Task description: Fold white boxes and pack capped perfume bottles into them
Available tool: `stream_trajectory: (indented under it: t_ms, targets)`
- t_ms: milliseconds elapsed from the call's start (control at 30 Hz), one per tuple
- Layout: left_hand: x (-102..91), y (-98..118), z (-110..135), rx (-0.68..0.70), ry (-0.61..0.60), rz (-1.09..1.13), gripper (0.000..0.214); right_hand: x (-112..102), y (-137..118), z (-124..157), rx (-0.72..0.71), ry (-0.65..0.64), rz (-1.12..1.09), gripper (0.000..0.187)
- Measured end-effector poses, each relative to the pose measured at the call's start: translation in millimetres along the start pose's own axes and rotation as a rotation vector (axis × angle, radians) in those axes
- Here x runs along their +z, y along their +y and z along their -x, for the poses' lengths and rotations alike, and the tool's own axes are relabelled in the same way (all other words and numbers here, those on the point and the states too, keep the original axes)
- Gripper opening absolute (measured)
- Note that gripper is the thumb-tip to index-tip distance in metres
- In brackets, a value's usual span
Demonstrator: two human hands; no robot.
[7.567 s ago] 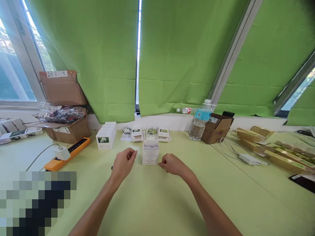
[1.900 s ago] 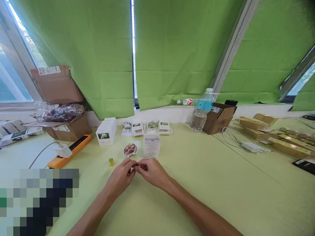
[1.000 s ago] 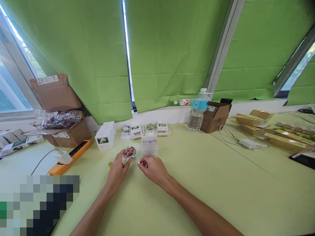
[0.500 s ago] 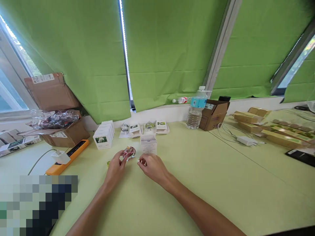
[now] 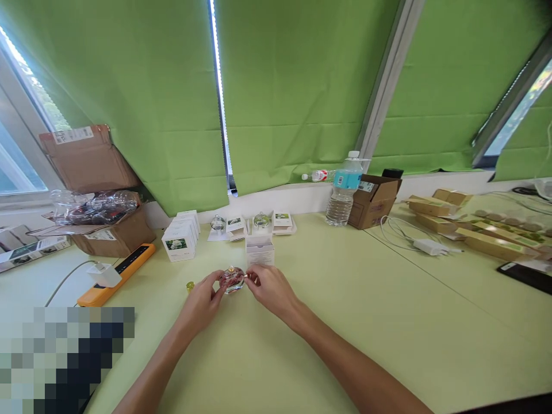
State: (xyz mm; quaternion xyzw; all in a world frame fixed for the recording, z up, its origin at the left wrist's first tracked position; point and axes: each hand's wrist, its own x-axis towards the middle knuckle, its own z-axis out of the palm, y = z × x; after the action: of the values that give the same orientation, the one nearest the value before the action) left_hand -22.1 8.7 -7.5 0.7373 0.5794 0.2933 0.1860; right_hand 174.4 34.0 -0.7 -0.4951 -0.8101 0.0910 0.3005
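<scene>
Between my hands is a small round clear glass bottle with reddish contents and a gold-coloured neck. My left hand grips it from the left, thumb and fingers closed on its side. My right hand is pinched at the bottle's right side around a small pale piece, too tiny to make out. A gold-coloured cap lies on the table just left of my left hand. Behind the bottle stands an open white carton with printed text on its front.
White boxes stand in a row at the back left, near two glass bottles on opened packaging. An orange power strip and an open cardboard box are at left. A large water bottle and brown carton stand back right.
The glass bottle has come slightly right and nearer, now more upright, in my left hand. My right hand has closed the gap, its fingertips now at the bottle's side.
</scene>
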Motion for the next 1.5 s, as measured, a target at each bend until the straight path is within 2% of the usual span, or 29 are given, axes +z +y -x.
stream_trajectory:
  t_ms: [233,533,967,1500]
  targets:
    - [-9.2,10.9,6.7,0.034,-0.091,0.042,0.031,1.6,3.3,-3.8,-0.058,0.053,-0.242,0.009]
    - [-12.8,16.6,9.1,0.062,-0.145,0.07,0.029,-2.7,-5.4,-2.7,-0.126,0.082,-0.422,0.014]
    - [-7.8,19.5,12.9,0.085,-0.132,0.062,0.027,-8.2,-11.5,1.7,-0.227,0.068,-0.227,0.019]
    - [-7.7,20.0,13.6,0.087,-0.137,0.079,0.028,-7.9,-12.8,3.1,-0.292,0.058,-0.122,0.026]
